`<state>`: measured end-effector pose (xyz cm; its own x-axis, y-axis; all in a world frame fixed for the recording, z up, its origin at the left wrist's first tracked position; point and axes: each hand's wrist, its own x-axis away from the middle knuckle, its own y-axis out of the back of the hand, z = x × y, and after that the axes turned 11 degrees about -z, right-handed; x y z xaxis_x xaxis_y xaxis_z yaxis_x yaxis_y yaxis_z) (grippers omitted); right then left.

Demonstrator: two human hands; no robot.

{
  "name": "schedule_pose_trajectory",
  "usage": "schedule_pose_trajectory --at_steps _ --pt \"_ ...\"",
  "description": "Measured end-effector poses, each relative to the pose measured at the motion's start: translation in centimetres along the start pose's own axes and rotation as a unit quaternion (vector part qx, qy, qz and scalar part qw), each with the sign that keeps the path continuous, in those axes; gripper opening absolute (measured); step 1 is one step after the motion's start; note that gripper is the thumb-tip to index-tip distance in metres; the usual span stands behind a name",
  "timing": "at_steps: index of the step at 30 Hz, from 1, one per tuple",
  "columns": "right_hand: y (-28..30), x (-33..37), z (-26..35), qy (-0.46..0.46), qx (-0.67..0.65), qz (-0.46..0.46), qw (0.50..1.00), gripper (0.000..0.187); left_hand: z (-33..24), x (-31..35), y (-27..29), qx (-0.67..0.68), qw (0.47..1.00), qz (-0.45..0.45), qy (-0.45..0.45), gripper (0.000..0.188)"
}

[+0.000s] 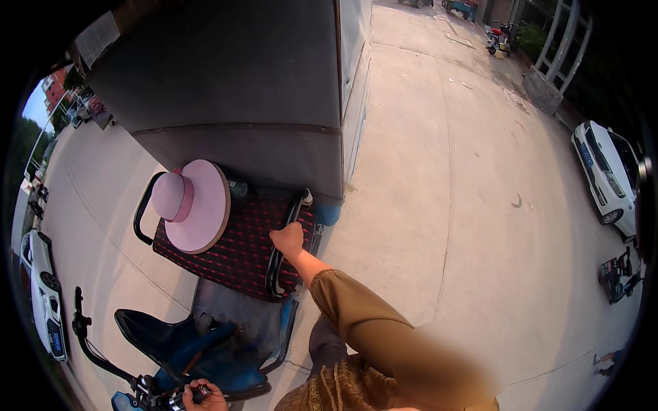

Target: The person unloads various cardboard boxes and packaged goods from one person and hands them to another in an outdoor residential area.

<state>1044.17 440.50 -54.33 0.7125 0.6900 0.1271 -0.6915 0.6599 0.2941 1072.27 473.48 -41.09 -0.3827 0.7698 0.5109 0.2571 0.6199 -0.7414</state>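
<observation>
My right arm, in a brown sleeve, reaches over the tricycle's seat. My right hand is closed round the dark armrest rail at the seat's right side. A pink wide-brimmed hat with a darker band rests on the dark seat cushion with red patterning. At the lower edge my left hand is closed on the handlebar grip, partly cut off by the picture's rim. Between seat and handlebar lie the tricycle's blue front body and grey footwell.
A tall grey metal box rises right behind the seat. White cars stand at the left and right sides of the paved road. A parked scooter is at the far right. Another person's legs show at the lower right.
</observation>
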Motion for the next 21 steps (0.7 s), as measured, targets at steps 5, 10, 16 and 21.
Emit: schedule_pose_trajectory --at_steps 5,10,16,21 --pt "1.5 0.6 1.6 -0.002 0.04 -0.005 0.999 0.036 -0.8 0.8 1.6 -0.048 0.997 0.044 0.037 0.013" --pt "1.6 0.4 1.0 0.021 0.024 -0.003 0.999 0.025 -0.5 3.2 1.4 -0.059 0.998 0.018 0.013 0.013" --pt "0.6 -2.0 0.4 0.035 0.01 -0.01 0.999 0.028 -1.4 3.8 2.4 -0.061 0.998 0.017 -0.023 0.014" --pt "0.7 1.5 1.7 -0.022 0.016 0.121 0.992 0.058 -2.8 3.0 5.1 0.034 0.983 0.176 0.04 0.014"
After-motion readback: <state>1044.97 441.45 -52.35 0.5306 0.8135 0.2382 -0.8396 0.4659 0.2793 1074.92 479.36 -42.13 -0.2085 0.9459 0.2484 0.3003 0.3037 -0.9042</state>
